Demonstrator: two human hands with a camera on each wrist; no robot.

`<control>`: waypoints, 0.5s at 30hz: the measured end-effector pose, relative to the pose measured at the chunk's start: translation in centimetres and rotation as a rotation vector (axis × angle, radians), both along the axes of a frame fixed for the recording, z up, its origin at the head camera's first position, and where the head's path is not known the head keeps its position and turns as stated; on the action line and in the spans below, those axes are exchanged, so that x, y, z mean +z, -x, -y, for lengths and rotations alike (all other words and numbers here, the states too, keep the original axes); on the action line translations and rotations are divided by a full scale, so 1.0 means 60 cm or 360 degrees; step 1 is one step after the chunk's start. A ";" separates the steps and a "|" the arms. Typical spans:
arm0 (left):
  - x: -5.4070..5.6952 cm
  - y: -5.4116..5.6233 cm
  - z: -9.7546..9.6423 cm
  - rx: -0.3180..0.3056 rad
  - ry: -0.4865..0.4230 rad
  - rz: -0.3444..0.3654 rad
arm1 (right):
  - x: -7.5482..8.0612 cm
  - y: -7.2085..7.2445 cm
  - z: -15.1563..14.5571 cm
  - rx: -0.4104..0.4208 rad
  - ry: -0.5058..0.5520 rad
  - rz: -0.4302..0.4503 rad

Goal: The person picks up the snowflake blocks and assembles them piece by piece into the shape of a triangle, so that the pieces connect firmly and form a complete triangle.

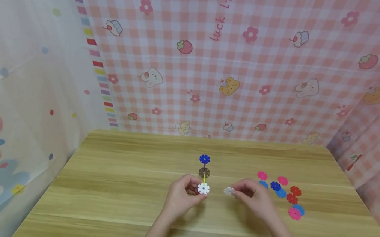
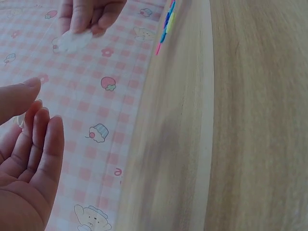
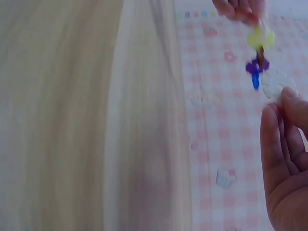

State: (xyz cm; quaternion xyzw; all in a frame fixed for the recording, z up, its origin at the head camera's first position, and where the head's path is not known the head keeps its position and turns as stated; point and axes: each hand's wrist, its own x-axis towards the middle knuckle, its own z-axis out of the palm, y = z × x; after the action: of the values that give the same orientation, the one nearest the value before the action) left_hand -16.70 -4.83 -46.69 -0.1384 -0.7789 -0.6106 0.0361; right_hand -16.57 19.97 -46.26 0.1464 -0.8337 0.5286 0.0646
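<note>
Near the middle of the table, my left hand [image 1: 182,197] grips a chain of interlocked notched snowflake discs by its near end. A white disc [image 1: 203,188] faces up there; beyond it come a yellow disc [image 3: 266,39], a brown disc [image 1: 204,173], a purple disc [image 3: 251,67] and a blue disc [image 1: 205,159]. My right hand [image 1: 257,202] pinches a pale, see-through snowflake disc [image 1: 229,191] between thumb and fingers. That disc is held a short way right of the white one, apart from it. In the left wrist view, the left fingers mostly hide the chain.
Several loose discs lie on the wooden table [image 1: 109,186] to the right of my right hand: pink discs [image 1: 294,214], red discs [image 1: 292,198], light blue discs [image 1: 280,193] and a dark blue disc [image 1: 275,186]. A checked pink cloth [image 1: 194,66] hangs behind the table.
</note>
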 end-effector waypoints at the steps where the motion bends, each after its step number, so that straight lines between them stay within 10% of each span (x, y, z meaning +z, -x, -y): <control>1: 0.000 0.000 0.000 -0.0002 -0.0006 0.0001 | -0.002 0.000 0.008 0.0008 0.0009 -0.0024; 15: -0.001 -0.001 -0.003 -0.0038 -0.0064 0.0092 | -0.010 -0.002 0.066 0.0004 0.0118 -0.0187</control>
State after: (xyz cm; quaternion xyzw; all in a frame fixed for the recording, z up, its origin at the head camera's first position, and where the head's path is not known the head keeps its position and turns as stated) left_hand -16.62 -4.67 -46.75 -0.1293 -0.7655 -0.6303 0.0089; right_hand -16.43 15.99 -46.87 0.1755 -0.8081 0.5498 0.1181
